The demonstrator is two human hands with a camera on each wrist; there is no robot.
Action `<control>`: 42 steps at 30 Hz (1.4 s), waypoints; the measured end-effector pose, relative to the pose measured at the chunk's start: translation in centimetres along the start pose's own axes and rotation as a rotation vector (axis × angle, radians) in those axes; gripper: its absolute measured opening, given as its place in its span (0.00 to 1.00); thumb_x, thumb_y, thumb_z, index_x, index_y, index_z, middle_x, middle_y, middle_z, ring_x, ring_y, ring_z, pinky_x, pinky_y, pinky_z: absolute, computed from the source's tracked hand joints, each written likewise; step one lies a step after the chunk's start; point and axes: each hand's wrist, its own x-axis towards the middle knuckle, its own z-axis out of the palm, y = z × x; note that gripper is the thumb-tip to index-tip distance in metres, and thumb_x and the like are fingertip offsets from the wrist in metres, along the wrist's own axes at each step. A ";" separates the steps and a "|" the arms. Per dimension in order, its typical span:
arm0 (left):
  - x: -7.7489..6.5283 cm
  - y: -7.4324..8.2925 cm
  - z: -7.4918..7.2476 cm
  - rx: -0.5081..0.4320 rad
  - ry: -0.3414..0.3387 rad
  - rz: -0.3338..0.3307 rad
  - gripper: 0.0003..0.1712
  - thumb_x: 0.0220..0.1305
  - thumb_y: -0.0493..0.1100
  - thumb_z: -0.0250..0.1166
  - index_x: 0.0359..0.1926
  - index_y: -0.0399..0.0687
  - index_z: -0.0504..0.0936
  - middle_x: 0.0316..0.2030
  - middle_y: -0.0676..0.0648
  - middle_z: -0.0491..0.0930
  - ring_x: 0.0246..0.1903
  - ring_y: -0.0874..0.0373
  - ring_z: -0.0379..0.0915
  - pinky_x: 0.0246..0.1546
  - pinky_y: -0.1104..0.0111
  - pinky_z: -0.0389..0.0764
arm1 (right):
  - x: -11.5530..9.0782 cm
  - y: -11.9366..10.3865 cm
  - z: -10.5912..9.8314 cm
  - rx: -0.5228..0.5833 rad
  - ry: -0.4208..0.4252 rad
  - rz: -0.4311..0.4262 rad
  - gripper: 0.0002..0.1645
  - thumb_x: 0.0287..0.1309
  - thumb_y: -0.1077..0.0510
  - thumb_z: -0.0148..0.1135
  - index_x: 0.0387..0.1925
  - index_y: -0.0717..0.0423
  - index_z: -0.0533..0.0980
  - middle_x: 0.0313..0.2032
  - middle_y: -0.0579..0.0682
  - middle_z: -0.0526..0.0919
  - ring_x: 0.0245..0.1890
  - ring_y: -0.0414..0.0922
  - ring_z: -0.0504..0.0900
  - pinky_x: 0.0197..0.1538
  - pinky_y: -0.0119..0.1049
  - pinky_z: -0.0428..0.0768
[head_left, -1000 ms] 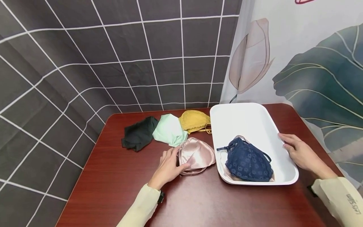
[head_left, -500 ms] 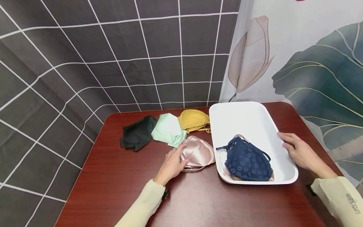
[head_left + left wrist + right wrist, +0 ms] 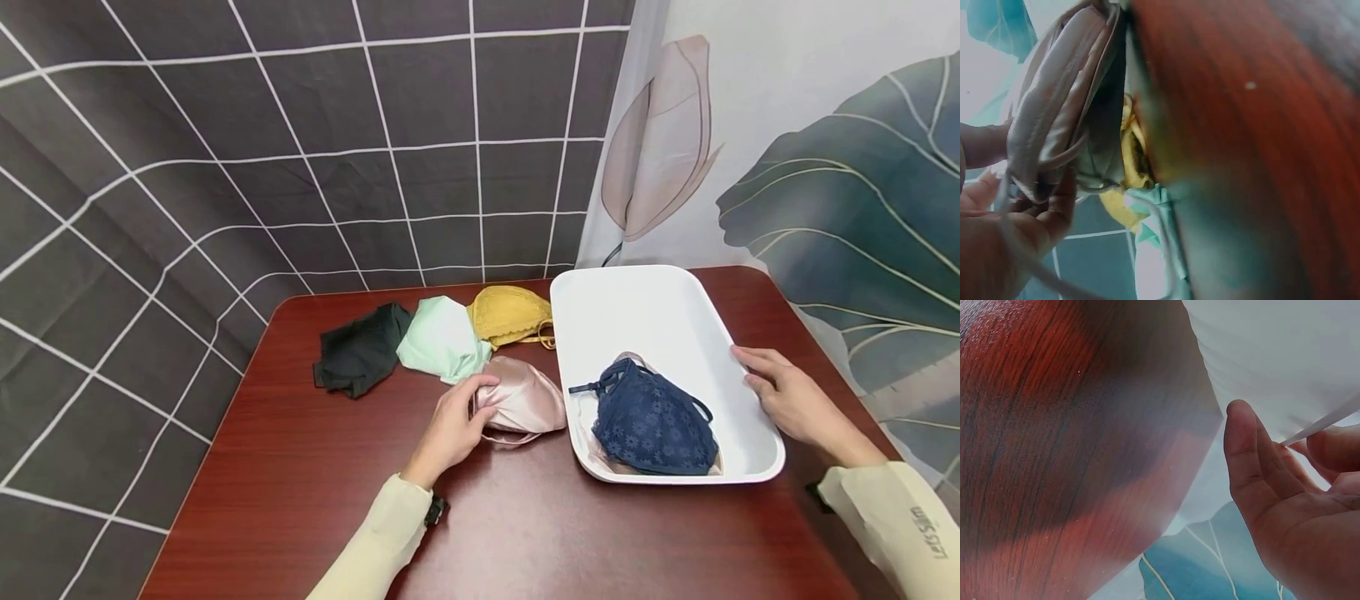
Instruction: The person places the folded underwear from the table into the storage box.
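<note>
One pink bra (image 3: 528, 400), pinched by the left hand (image 3: 450, 429), sits just left of the tray (image 3: 626, 312), long axis slanting near-right, pointed corner trayward; the right hand (image 3: 798, 406) grips the tray's right side!

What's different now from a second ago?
The left hand, spread at the pink bra's left side before, has closed and now pinches that side, creasing the satin. Unchanged: the right hand on the white tray's rim, the navy bra inside, and the yellow, mint and black garments.
</note>
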 end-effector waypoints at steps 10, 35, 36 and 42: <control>0.3 1.6 -2.1 -0.070 0.171 0.150 0.21 0.53 0.31 0.69 0.49 0.46 0.79 0.38 0.51 0.78 0.35 0.61 0.71 0.36 0.68 0.73 | 0.0 0.3 0.0 0.001 -0.004 0.005 0.27 0.65 0.68 0.48 0.64 0.71 0.61 0.59 0.72 0.62 0.55 0.72 0.62 0.49 0.67 0.64; 4.8 11.7 1.1 -0.328 0.111 0.518 0.18 0.56 0.33 0.67 0.49 0.42 0.78 0.42 0.49 0.78 0.42 0.63 0.71 0.42 0.70 0.73 | 0.2 -0.4 -0.5 -0.016 -0.029 0.041 0.27 0.65 0.67 0.49 0.65 0.70 0.61 0.60 0.72 0.61 0.55 0.72 0.62 0.50 0.67 0.65; 5.0 12.1 1.8 -0.318 0.085 0.531 0.18 0.57 0.33 0.67 0.49 0.42 0.78 0.41 0.50 0.77 0.40 0.65 0.70 0.40 0.73 0.73 | 0.2 -0.4 -0.5 -0.015 -0.028 0.039 0.27 0.65 0.67 0.49 0.64 0.70 0.61 0.60 0.72 0.61 0.55 0.72 0.62 0.50 0.67 0.64; 5.7 13.1 6.5 -0.246 -0.064 0.560 0.18 0.59 0.36 0.66 0.51 0.44 0.77 0.38 0.54 0.74 0.34 0.70 0.64 0.38 0.82 0.67 | 0.0 -0.4 -0.3 -0.001 -0.020 0.028 0.28 0.64 0.69 0.49 0.64 0.70 0.61 0.59 0.71 0.62 0.55 0.73 0.62 0.50 0.68 0.63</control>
